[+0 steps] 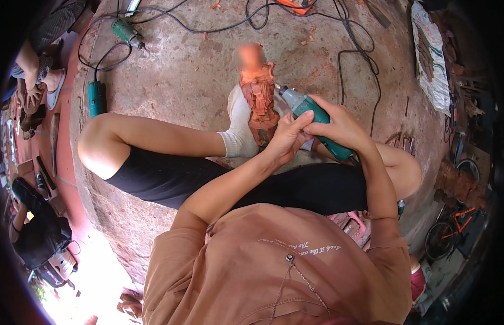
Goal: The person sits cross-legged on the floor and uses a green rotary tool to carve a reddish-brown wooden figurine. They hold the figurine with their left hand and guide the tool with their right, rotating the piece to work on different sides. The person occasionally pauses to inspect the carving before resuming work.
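A reddish-brown carved figurine (258, 96) stands between my feet, its base against a white sock (241, 122). To its right is a green and grey rotary tool (301, 104), its narrow tip pointing at the figurine's side. My right hand (341, 123) is wrapped round the tool's body from the right. From the left, my left hand (288, 134) closes on the same tool, its thumb over the casing and touching the right hand. Whether the tip touches the carving I cannot tell.
On the stone slab (176, 70) lie a green power tool (127, 32) and a teal one (96, 99) at the left. Black cords (208, 31) loop across the far side. A white sack (431, 59) lies at the right edge. Other people sit at far left.
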Demonstrator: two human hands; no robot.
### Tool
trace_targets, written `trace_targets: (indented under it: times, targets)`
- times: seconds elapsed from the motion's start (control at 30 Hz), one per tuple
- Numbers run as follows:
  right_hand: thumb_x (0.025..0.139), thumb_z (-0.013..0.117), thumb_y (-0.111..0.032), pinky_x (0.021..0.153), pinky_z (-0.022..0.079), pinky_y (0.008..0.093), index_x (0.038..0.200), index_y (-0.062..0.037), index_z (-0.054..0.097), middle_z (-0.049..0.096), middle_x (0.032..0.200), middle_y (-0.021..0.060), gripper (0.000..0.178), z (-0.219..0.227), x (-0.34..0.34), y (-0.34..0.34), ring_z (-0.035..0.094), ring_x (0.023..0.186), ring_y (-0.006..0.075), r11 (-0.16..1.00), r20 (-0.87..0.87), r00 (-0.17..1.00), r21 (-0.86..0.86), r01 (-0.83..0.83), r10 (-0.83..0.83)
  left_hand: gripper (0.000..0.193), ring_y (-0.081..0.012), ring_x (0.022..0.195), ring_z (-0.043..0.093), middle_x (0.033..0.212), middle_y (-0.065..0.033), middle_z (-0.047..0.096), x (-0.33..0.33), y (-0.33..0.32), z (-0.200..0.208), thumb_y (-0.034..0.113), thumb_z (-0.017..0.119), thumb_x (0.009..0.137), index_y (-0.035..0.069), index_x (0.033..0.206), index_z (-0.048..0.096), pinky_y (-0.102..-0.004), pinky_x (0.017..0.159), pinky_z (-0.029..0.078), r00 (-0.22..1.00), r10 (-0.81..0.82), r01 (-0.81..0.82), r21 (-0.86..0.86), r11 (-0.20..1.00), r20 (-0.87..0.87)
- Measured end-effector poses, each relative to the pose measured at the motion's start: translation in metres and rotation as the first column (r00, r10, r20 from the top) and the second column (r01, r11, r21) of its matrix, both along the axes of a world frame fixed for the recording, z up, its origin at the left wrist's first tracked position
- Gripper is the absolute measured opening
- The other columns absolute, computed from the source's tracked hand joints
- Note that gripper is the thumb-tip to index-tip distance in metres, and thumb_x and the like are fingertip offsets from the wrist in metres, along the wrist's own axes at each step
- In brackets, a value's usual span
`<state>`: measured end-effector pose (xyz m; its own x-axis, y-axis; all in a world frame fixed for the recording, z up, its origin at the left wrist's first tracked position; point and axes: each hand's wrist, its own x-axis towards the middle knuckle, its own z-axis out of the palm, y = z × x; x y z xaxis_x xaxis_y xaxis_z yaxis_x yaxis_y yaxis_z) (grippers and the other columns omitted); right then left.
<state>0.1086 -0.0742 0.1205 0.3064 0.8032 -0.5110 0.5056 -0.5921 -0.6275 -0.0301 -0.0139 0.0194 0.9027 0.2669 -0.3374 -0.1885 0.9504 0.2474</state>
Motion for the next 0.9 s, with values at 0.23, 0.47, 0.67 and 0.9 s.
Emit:
trace_targets:
  times: [0.23,0.47,0.67,0.9]
  targets:
    - [0.071,0.072,-0.038,0.084,0.05,0.0393,0.135,-0.0028,0.051,0.066,0.106,0.0264,0.076,0.005,-0.003,0.009,0.066,0.098,0.0371,1.0,-0.019,1.0,0.018,-0.011,0.012,0.033,-0.0146,0.092,0.066,0.102,-0.0046,0.067,0.0,0.001,0.0,0.03,0.069,0.091,0.007,0.112,0.058,-0.033,0.083,0.053,0.999,0.038,-0.038,-0.006,0.999,0.003]
    - [0.071,0.072,-0.037,0.085,0.049,0.0388,0.135,-0.0011,0.051,0.066,0.109,0.0256,0.076,-0.001,0.0,0.008,0.065,0.099,0.0367,0.998,0.009,1.0,0.055,-0.031,0.03,0.033,-0.0154,0.094,0.066,0.102,-0.0047,0.067,0.001,0.003,0.003,0.03,0.069,0.092,0.007,0.112,0.057,-0.0348,0.088,0.053,1.0,0.031,-0.031,-0.021,0.999,0.001]
    - [0.07,0.072,-0.039,0.086,0.049,0.0395,0.134,-0.0006,0.051,0.065,0.109,0.0257,0.077,0.005,-0.002,0.009,0.064,0.1,0.0374,1.0,-0.01,1.0,0.005,0.004,-0.004,0.032,-0.0158,0.097,0.065,0.105,-0.0051,0.066,0.001,0.002,-0.002,0.029,0.068,0.092,0.006,0.113,0.057,-0.0361,0.091,0.052,1.0,0.023,-0.022,-0.013,1.0,0.019]
    - [0.071,0.072,-0.036,0.085,0.049,0.0374,0.136,-0.0001,0.05,0.066,0.107,0.0239,0.077,0.003,0.001,0.008,0.065,0.096,0.033,1.0,-0.02,1.0,0.018,-0.004,0.005,0.036,-0.0167,0.099,0.065,0.105,-0.0059,0.066,0.003,0.002,-0.003,0.028,0.069,0.092,0.005,0.115,0.055,-0.0365,0.091,0.053,1.0,0.005,-0.004,-0.012,1.0,0.03]
